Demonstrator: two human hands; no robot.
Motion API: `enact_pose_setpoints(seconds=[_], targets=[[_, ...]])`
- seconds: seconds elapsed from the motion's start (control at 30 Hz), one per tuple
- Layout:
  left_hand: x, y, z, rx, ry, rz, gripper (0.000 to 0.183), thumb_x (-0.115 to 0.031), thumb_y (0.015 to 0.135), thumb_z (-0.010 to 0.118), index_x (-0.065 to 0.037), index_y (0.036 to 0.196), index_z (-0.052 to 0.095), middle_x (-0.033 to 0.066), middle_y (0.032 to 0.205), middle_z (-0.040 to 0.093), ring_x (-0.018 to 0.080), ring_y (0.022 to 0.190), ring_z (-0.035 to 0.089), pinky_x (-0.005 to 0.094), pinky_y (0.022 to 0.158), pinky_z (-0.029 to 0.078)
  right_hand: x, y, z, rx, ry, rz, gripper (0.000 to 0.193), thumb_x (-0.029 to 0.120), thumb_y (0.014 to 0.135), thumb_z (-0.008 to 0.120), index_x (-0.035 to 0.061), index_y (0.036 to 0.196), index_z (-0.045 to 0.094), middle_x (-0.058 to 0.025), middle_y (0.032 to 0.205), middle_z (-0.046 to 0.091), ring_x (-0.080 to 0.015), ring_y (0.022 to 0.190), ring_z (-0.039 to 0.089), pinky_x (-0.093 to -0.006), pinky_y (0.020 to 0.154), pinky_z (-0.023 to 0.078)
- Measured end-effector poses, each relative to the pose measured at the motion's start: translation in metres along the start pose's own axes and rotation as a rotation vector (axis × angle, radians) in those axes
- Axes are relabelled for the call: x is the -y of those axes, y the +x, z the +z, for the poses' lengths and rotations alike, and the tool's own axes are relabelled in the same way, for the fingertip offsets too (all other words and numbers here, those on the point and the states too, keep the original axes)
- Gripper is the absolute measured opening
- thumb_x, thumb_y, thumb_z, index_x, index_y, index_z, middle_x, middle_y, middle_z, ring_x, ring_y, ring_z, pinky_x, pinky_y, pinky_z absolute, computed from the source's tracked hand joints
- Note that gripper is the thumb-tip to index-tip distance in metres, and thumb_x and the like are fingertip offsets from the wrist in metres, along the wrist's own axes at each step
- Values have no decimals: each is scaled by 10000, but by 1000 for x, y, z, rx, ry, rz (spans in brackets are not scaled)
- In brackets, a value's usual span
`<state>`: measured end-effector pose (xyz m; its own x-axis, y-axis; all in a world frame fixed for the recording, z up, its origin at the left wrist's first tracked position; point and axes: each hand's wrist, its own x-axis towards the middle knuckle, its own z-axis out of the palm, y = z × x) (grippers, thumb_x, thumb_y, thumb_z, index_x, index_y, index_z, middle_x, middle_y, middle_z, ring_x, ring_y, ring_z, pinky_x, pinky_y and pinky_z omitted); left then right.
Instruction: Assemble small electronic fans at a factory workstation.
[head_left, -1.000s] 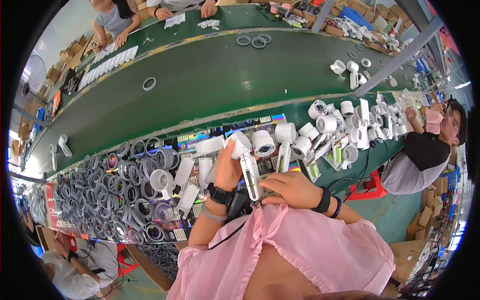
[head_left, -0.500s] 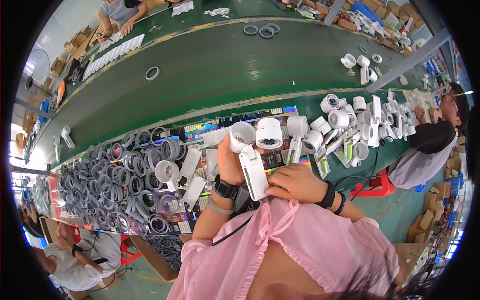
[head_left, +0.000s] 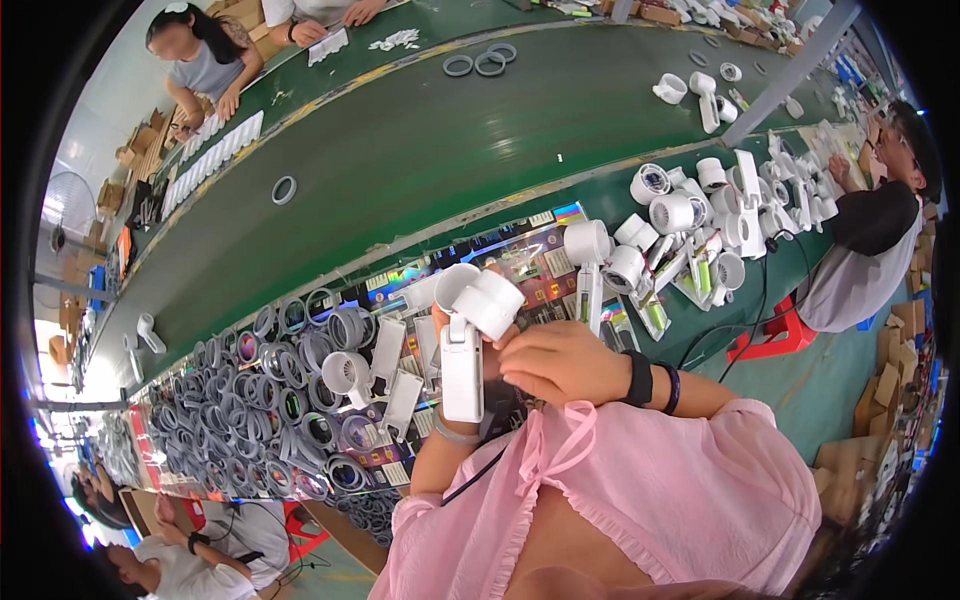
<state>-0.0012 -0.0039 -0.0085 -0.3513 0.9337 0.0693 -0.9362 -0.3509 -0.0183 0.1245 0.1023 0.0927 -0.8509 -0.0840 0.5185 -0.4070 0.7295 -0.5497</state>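
Note:
My left hand (head_left: 437,320), mostly hidden behind white plastic, is closed round a handheld fan (head_left: 462,370). The fan's oblong handle hangs down toward me, with a round open ring at its top. A short white cylindrical fan head (head_left: 490,304) sits tilted against that ring, overlapping it; whether the two are joined I cannot tell. Just right of the handle is my right hand (head_left: 565,362), its fingers bent together and pointing left, close under the cylinder. Whatever those fingertips hold, if anything, is hidden.
Grey rings (head_left: 235,400) are heaped at left. White fan parts (head_left: 690,215) with green cells crowd the right, beside a black cable (head_left: 765,300). Beyond a raised edge runs a green conveyor belt (head_left: 380,170). Co-workers sit at both sides and across.
The cylindrical head has gone from beside the ring to in front of it. The fan's handle has swung nearer upright. My right fingers have come off the handle's lower end.

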Motion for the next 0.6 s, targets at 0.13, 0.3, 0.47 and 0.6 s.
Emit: enact_pose_setpoints(seconds=[0.13, 0.3, 0.47, 0.6], targets=[[4, 6, 7, 145, -5, 32, 799, -522, 870, 531, 47, 1384, 305, 95, 859, 550, 157, 600, 460, 269, 514, 391, 3, 2, -11, -139, 69, 209, 225, 125, 773, 679, 85, 985, 617, -82, 1014, 585, -278, 887, 563, -359, 759, 472], [10, 0, 13, -343, 40, 85, 696, -644, 889, 320, -98, 1297, 463, 83, 1064, 592, 214, 787, 597, 349, 601, 490, -11, 22, -16, -141, 1, 208, 654, 182, 705, 775, 75, 1286, 495, -185, 1318, 409, -342, 1170, 457, -416, 955, 398], [4, 1, 3, -102, 5, 81, 634, -604, 900, 310, -119, 1271, 480, 137, 1202, 561, 310, 1097, 571, 489, 914, 489, -10, 26, -10, 47, -14, 209, 630, 195, 702, 750, 108, 1267, 484, -140, 1208, 491, -339, 1145, 488, -435, 916, 431], [7, 6, -19, -342, 800, 364, 629, -560, 943, 302, -45, 1271, 456, 165, 1240, 538, 282, 1150, 539, 443, 976, 456, -10, 24, -11, 43, -69, 226, 592, 156, 691, 738, 96, 1241, 526, -145, 1195, 499, -341, 1138, 509, -414, 939, 446]])
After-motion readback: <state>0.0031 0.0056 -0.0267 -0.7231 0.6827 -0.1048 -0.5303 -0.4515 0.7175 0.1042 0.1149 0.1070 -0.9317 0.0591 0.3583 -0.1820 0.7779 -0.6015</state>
